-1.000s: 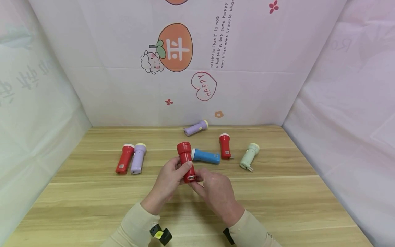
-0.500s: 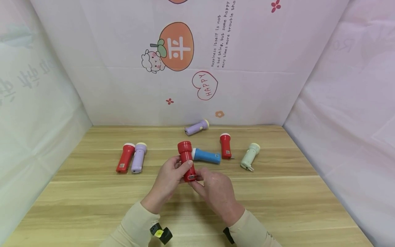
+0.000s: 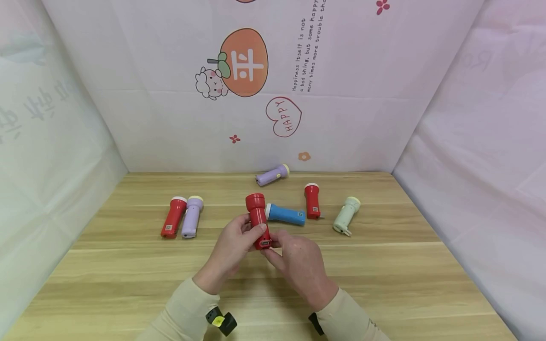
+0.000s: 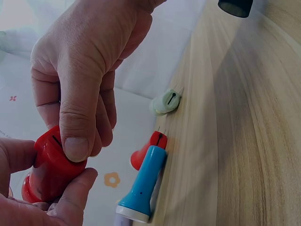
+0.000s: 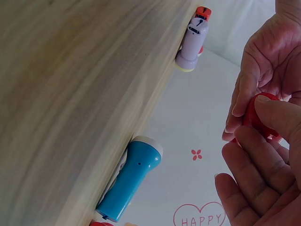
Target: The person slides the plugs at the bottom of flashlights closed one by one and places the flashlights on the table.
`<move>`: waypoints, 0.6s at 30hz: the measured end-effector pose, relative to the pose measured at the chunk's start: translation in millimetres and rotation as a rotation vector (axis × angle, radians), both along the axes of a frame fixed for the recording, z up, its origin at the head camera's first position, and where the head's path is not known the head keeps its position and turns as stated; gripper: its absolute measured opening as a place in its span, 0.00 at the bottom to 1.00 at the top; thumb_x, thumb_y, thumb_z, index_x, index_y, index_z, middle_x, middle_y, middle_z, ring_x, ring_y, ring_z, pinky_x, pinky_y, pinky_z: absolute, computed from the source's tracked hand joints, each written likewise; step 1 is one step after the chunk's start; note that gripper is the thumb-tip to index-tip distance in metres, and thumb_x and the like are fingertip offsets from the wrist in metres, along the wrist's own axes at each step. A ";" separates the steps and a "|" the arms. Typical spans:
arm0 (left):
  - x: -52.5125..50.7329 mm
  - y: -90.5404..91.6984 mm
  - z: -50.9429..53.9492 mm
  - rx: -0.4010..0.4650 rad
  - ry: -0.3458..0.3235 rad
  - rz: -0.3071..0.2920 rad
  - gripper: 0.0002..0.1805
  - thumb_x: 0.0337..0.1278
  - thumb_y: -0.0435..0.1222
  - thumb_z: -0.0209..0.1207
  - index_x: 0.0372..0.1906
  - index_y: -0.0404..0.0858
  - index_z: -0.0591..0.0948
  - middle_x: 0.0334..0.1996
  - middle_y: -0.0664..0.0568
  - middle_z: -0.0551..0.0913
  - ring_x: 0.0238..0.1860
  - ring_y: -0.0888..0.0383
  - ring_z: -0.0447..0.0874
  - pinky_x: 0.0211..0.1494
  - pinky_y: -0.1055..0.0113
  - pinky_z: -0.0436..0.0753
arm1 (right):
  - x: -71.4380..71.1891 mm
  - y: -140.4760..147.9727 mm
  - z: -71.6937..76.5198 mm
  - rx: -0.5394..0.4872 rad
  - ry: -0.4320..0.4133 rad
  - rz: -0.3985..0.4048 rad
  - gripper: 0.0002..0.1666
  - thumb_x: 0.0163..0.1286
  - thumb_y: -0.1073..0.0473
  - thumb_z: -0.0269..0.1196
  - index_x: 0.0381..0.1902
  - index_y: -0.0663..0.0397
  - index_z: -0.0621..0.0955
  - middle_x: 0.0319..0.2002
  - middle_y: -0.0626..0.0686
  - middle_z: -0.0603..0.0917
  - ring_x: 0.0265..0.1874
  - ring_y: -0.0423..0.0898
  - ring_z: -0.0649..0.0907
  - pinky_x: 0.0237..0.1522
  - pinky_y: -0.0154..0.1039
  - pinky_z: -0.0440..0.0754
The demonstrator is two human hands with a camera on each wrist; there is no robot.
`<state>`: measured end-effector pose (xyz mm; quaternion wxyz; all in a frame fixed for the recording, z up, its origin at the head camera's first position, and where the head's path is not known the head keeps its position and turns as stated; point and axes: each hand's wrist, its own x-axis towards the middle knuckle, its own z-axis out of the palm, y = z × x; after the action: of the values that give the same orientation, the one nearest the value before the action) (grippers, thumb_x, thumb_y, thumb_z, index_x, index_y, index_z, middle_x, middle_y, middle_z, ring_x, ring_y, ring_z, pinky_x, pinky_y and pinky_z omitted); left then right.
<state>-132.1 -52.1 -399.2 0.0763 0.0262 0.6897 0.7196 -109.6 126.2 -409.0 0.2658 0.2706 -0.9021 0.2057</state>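
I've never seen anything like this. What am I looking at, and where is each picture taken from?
There's no robot here, just a person's bare left hand and right hand. The wide picture comes from a camera worn on the head; the two close ones come from cameras on each wrist. On the wooden table lie six flashlights: at left, a red flashlight beside a purple flashlight; at the back, another purple one; near the middle, a blue one; at right, a second red one and a pale green one. The left hand grips a seventh flashlight, also red, and the right hand holds its near end.
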 end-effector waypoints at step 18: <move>-3.5 -1.4 -3.4 -0.081 0.035 -0.003 0.29 0.69 0.43 0.66 0.69 0.37 0.74 0.45 0.41 0.85 0.43 0.51 0.88 0.50 0.60 0.88 | -3.4 3.1 -1.4 0.012 -0.008 -0.005 0.27 0.59 0.45 0.80 0.52 0.51 0.87 0.39 0.47 0.93 0.29 0.38 0.88 0.30 0.31 0.85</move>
<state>-135.6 -53.5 -402.5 0.0663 0.0364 0.7193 0.6906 -113.0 129.4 -410.3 0.2608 0.2691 -0.9051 0.2006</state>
